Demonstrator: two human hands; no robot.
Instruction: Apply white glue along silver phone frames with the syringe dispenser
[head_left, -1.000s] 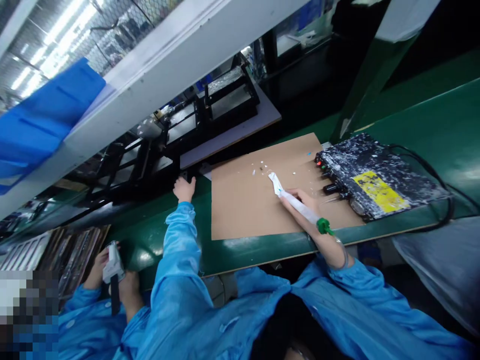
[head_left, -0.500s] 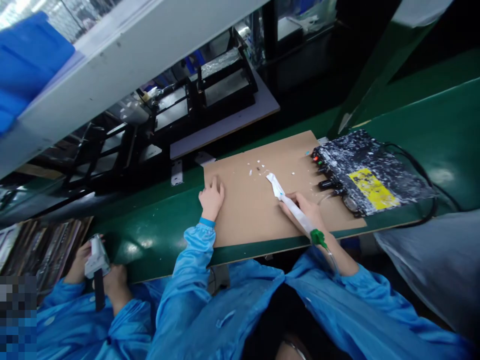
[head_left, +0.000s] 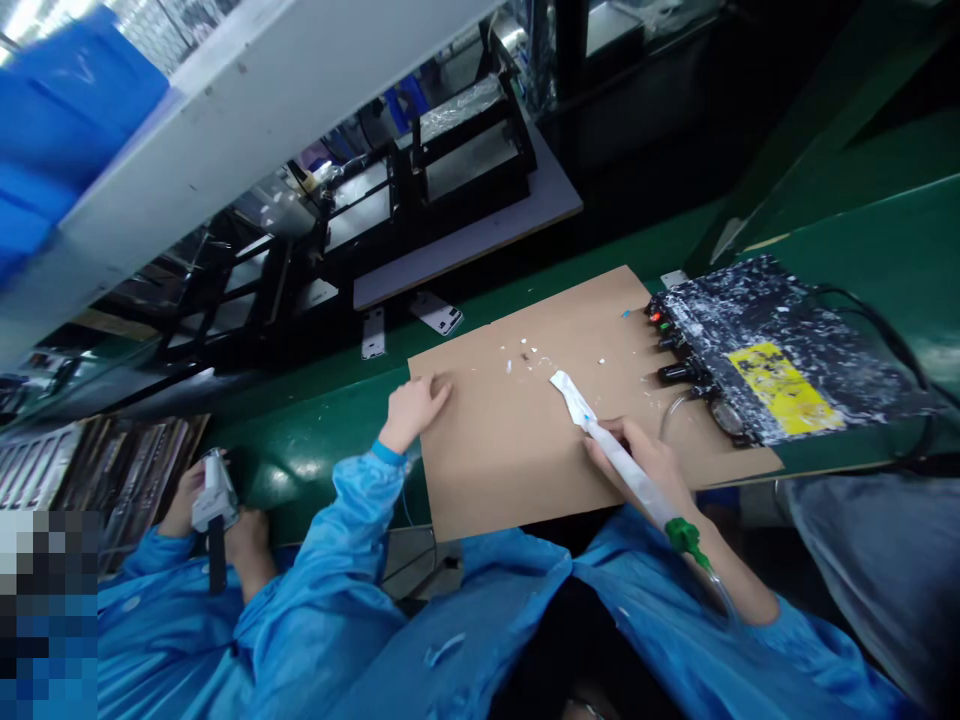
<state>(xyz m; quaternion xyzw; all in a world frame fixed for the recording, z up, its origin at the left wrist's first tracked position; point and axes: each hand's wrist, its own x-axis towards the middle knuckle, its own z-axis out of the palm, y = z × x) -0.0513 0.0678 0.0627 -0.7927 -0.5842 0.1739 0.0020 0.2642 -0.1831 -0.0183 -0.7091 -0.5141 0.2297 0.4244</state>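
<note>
My right hand [head_left: 649, 460] is closed around a white dispensing syringe [head_left: 630, 465], with a green adapter and a clear tube at its back end. White wrapping covers the syringe's front end, which points up and left over a brown cardboard sheet [head_left: 495, 450]. At the sheet's left edge is my left hand [head_left: 411, 410], its thumb lying over the top and its other fingers curled, partly hidden. Small white scraps [head_left: 525, 352] are scattered on the cardboard. The sheet's near edge hangs past the front of the green bench [head_left: 300, 430].
Right of the sheet stands a paint-spattered control box [head_left: 780, 340] with knobs, a red light and cables. White phone-shaped panels [head_left: 437, 312] lie behind. A co-worker's hands [head_left: 244, 535] hold a grey device at left. Overhead runs a shelf beam [head_left: 225, 110] beside a blue bin [head_left: 67, 120].
The cardboard sheet has slid toward me, past the bench's front edge. My left hand's fingers have curled at its left edge. My right hand still holds the syringe.
</note>
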